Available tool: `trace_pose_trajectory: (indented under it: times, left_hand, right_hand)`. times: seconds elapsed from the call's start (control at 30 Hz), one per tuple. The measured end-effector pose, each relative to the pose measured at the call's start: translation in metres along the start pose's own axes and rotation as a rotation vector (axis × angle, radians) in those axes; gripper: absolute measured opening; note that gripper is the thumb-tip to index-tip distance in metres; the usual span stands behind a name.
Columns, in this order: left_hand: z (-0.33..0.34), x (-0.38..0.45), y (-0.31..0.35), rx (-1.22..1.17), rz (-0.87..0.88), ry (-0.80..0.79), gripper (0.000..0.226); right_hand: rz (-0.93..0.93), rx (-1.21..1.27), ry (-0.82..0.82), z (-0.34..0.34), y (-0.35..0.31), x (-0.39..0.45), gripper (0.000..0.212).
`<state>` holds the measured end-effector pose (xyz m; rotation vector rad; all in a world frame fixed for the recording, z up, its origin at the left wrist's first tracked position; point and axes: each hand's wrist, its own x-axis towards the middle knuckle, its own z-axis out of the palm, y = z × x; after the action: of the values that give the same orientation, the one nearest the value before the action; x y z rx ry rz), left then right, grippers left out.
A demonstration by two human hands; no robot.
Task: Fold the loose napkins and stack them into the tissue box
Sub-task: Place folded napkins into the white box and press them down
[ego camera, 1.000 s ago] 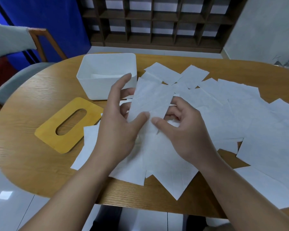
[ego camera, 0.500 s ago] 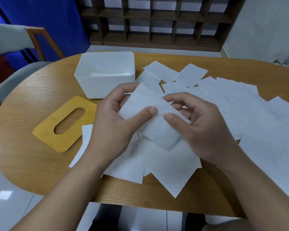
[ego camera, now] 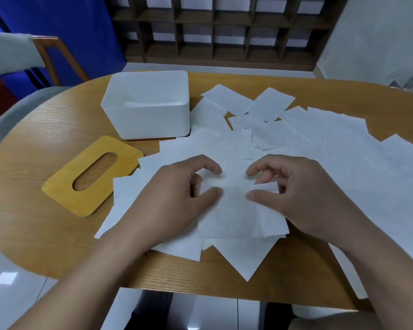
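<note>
A white napkin [ego camera: 236, 210] lies flat on the pile near the table's front edge, between my two hands. My left hand [ego camera: 177, 196] pinches its left part with curled fingers and thumb. My right hand [ego camera: 301, 196] pinches a raised flap of it on the right between thumb and fingers. Several loose napkins [ego camera: 320, 144] spread over the middle and right of the table. The open white tissue box [ego camera: 148, 125] stands at the back left, with folded napkins [ego camera: 153, 103] low inside it.
The box's yellow lid [ego camera: 65, 189] with an oval slot lies left of my left hand on the round wooden table [ego camera: 34, 144]. A chair [ego camera: 10, 110] stands at the table's left; a dark shelf unit [ego camera: 224, 32] fills the back wall.
The napkin that both hands held up in front of me has come down flat onto the pile. Both hands dropped to the table and moved slightly apart.
</note>
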<state>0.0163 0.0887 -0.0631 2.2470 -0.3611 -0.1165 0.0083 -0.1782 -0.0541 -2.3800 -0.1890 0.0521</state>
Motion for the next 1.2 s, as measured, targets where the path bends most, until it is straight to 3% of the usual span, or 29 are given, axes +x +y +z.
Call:
trace_pose_trajectory:
  times: [0.23, 0.43, 0.57, 0.7, 0.87, 1.07, 1.2]
  left_hand:
    - [0.0, 0.004, -0.003, 0.269, -0.037, 0.046, 0.039]
    - [0.011, 0.016, -0.008, 0.067, 0.029, 0.197, 0.005]
    - [0.029, 0.031, -0.007, 0.166, 0.067, 0.187, 0.026]
    - [0.046, 0.041, 0.001, 0.251, 0.07, 0.136, 0.05]
    - [0.053, 0.052, 0.008, 0.136, 0.047, 0.115, 0.061]
    - [0.052, 0.058, 0.012, 0.121, 0.029, 0.116, 0.02]
    - [0.047, 0.052, 0.015, 0.052, 0.059, 0.145, 0.006]
  right_hand:
    - [-0.093, -0.205, -0.025, 0.0, 0.007, 0.003, 0.038]
    - [-0.067, -0.084, 0.13, 0.007, 0.011, 0.012, 0.026]
    - [-0.04, -0.154, 0.17, 0.014, 0.012, 0.022, 0.033]
    - [-0.037, -0.163, 0.154, 0.016, 0.01, 0.025, 0.025]
    - [-0.03, -0.097, 0.131, 0.021, 0.008, 0.026, 0.038]
    - [-0.032, 0.02, 0.148, 0.017, 0.012, 0.026, 0.036]
    - [-0.076, 0.021, 0.189, 0.016, 0.01, 0.026, 0.035]
